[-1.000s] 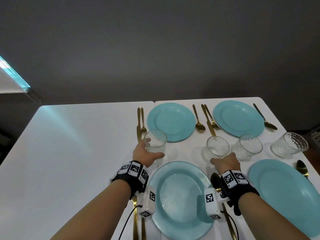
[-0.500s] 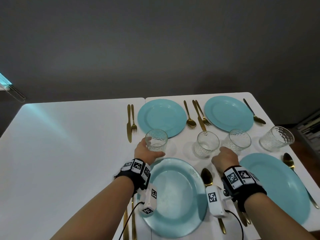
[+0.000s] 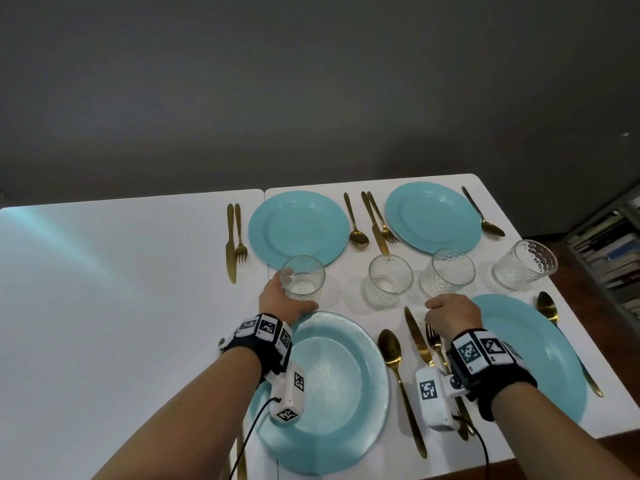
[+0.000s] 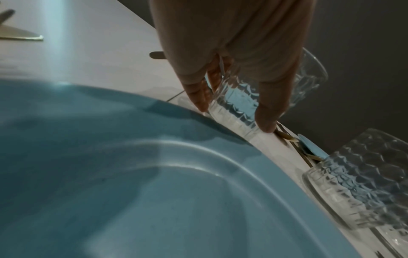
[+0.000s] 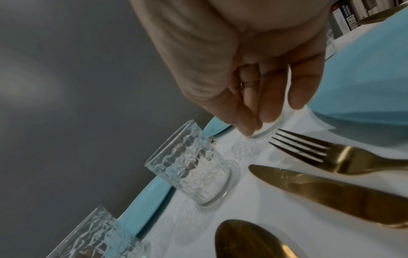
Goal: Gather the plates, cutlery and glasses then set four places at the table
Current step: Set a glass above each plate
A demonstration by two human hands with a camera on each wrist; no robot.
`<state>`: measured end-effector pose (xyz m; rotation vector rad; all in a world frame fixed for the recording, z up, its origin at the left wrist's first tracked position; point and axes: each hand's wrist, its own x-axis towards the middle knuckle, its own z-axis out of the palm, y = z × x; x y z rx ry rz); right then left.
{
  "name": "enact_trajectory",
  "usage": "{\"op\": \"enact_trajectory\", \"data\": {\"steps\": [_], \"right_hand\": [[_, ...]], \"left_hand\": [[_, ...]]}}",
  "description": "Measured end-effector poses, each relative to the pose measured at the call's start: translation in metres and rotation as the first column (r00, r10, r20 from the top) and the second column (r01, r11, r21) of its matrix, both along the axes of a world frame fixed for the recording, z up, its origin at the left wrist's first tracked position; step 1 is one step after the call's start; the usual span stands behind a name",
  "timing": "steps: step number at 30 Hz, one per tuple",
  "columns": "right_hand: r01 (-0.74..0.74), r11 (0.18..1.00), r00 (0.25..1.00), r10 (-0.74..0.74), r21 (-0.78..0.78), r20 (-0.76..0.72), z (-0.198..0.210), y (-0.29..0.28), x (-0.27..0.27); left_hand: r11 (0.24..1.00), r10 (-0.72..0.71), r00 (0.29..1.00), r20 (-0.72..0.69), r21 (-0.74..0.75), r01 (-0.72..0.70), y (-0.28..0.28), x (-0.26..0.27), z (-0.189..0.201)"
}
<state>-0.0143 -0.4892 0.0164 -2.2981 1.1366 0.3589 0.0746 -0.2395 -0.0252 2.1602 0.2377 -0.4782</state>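
Four teal plates lie on the white table, the nearest plate [image 3: 377,375] [image 4: 154,174] between my arms. Four clear patterned glasses stand in a row across the middle. My left hand [image 3: 287,296] [image 4: 232,52] grips the leftmost glass [image 3: 303,271] [image 4: 238,97], thumb and fingers round its lower wall; it stands on the table just beyond the near plate's rim. My right hand [image 3: 450,311] [image 5: 260,122] is curled, thumb against fingertips, at the near side of the third glass [image 3: 446,271] [image 5: 280,122]; whether it touches is unclear. The second glass [image 3: 389,284] [image 5: 189,167] stands free.
The fourth glass [image 3: 524,265] stands near the right edge. A gold knife [image 3: 419,341], fork [image 3: 434,344] and spoon [image 3: 389,348] lie between the near plates. More gold cutlery flanks the far plates [image 3: 298,228]. A bookshelf [image 3: 609,251] is right of the table.
My right hand has left the second glass and moved right to the near side of the third glass. My left hand keeps its grip on the leftmost glass.
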Motion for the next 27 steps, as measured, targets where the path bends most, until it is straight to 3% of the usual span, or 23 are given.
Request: {"op": "enact_trajectory", "data": {"steps": [10, 18, 23, 27], "right_hand": [[0.074, 0.997, 0.997, -0.075, 0.007, 0.036, -0.006, -0.011, -0.008], [0.028, 1.0, 0.999, -0.028, 0.014, 0.017, -0.007, -0.001, -0.023], [-0.103, 0.995, 0.988, 0.1, -0.013, -0.117, -0.008, 0.012, -0.033], [-0.288, 0.958, 0.914, 0.276, 0.002, -0.297, -0.019, 0.032, -0.05]], "left_hand": [[1.0, -0.023, 1.0, 0.013, -0.02, 0.023, -0.003, 0.002, 0.002], [0.994, 0.003, 0.999, 0.055, 0.105, -0.009, 0.01, -0.014, 0.005], [0.993, 0.062, 0.985, 0.16, 0.093, -0.078, 0.015, -0.026, 0.011], [0.99, 0.115, 0.954, 0.278, 0.048, -0.133, 0.015, -0.038, 0.014]]}}
